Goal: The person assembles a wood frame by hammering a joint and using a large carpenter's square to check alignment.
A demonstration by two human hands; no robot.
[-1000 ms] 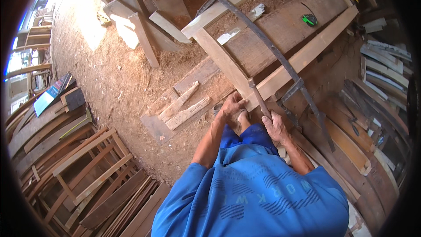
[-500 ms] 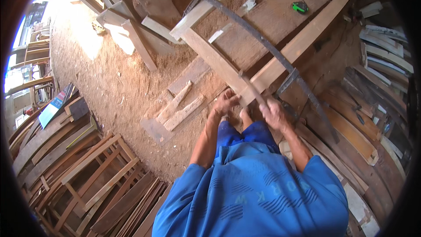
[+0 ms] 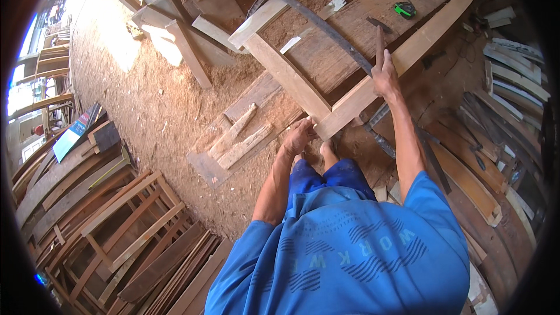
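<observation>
In my right hand (image 3: pixel 385 77) is a hammer with a wooden handle (image 3: pixel 380 46) and a dark, narrow head (image 3: pixel 379 24), held over the right-hand rail of a pale wooden frame (image 3: pixel 350 105). My left hand (image 3: pixel 300 135) grips that frame at its near corner, where two boards meet; some of its fingertips are hidden by the wood. A long dark metal bar clamp (image 3: pixel 324 25) lies slanting across the frame. Its bar passes under my right hand and forearm, and its sliding jaw (image 3: pixel 380 115) sits beside the right rail.
Beneath the frame lies a wide brown plank (image 3: pixel 326 55) with a green tape measure (image 3: pixel 404 10) on it. Loose offcuts (image 3: pixel 239 140) lie left of my left hand. Stacked boards (image 3: pixel 140 245) stand at lower left, more timber (image 3: pixel 466 169) at right. Sawdust covers the ground (image 3: pixel 169 116).
My right hand has swung the hammer up and away from the near corner, farther out along the right rail. My left hand stays at the corner.
</observation>
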